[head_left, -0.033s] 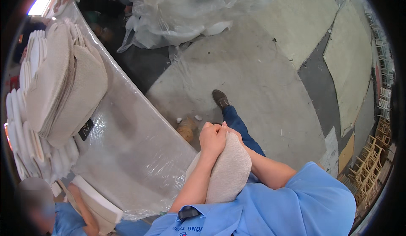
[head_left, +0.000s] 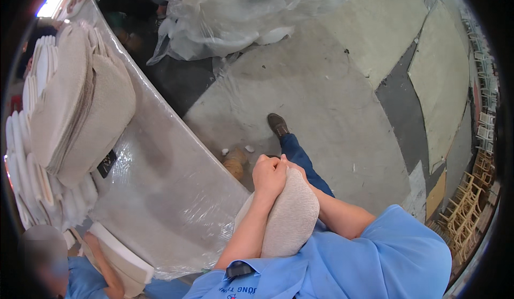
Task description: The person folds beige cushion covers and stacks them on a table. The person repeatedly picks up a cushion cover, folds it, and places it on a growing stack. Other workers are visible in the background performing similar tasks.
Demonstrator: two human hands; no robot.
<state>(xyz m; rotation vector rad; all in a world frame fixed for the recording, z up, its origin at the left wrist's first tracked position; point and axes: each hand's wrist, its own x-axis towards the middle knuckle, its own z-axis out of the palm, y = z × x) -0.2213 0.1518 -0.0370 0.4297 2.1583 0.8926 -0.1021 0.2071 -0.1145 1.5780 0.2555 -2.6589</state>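
Note:
A beige fabric seat cushion (head_left: pixel 292 213) rests against my body, its far end pointing away from me. My left hand (head_left: pixel 269 177) is closed on that far end, fingers curled in. Close beside it, my right hand (head_left: pixel 296 167) grips the same end from the right, its fingers partly hidden behind the cushion. The two hands meet at the tip; what the fingertips pinch there is too hidden to make out. My left forearm lies across the cushion's left part.
A plastic-covered table (head_left: pixel 155 192) stands at left, bearing stacked beige fabric covers (head_left: pixel 101 111) and white foam pads (head_left: pixel 27 165). At lower left, a co-worker's hand (head_left: pixel 92 241) is on a white pad (head_left: pixel 120 251). Clear plastic sheeting (head_left: pixel 241 15) lies ahead; wooden chair frames (head_left: pixel 466 208) line the right.

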